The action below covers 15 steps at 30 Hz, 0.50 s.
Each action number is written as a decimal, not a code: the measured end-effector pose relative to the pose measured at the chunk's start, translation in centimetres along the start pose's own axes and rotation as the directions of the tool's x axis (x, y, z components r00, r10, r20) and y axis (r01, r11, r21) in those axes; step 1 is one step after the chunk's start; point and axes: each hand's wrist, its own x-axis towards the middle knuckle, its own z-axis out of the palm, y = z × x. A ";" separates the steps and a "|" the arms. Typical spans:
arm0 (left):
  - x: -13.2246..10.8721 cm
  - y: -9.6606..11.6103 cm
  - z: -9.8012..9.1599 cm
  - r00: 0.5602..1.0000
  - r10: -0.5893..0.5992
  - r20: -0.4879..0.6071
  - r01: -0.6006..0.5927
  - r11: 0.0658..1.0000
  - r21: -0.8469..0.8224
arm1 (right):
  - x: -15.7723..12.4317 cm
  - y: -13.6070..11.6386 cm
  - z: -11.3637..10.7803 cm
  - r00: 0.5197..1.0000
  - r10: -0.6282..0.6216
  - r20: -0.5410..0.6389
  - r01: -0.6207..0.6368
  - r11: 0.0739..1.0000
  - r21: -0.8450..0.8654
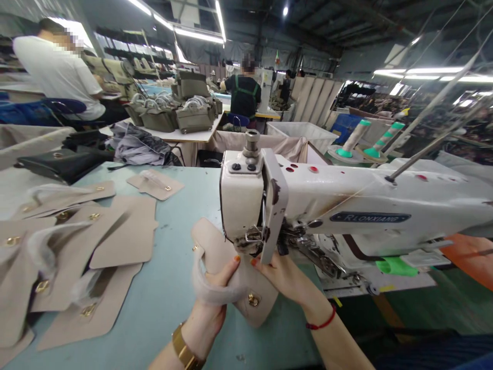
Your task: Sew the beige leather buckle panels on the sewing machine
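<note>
Left hand (215, 300) is closed on the near end of a beige leather flap (213, 245), thumb on top, fingers curled under. A strip of translucent wrap (200, 288) loops across the hand. Right hand (285, 280) lies on the flap's right edge, thumb tip just beside the left thumb. Its fingertips go under the machine head, so I can't tell whether it pinches or only presses. The flap is tilted, far end up against the needle area of the white sewing machine (346, 205); its gold clasp (253, 299) sits between the two hands. Gold watch (185, 351) on the left wrist, red cord bracelet (322, 323) on the right. All on a pale teal worktable (169, 288). To the left is a loose spread of matching beige flaps (123, 239) with gold fittings, and a black bag (57, 163) behind them. Two green-based thread cones (352, 140) stand behind the machine. Co-workers (243, 95) sit at benches further back, well apart.
</note>
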 end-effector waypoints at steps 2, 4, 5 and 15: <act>0.1 0.2 0.0 1.000 -0.001 -0.016 0.001 1.000 0.026 | 0.1 0.3 0.0 1.000 0.005 -0.011 -0.005 1.000 0.021; 0.2 0.4 -0.1 1.000 -0.004 -0.024 0.005 0.999 0.051 | 0.1 0.4 0.1 1.000 0.006 -0.022 -0.005 0.999 0.043; 0.3 0.5 -0.1 1.000 -0.004 -0.022 0.006 0.998 0.062 | 0.1 0.4 0.1 1.000 0.004 -0.026 -0.002 0.999 0.050; 1.2 4.0 0.0 0.985 -0.040 0.167 0.009 0.982 0.187 | 0.1 1.2 2.2 0.998 0.036 -0.048 -0.032 0.997 0.073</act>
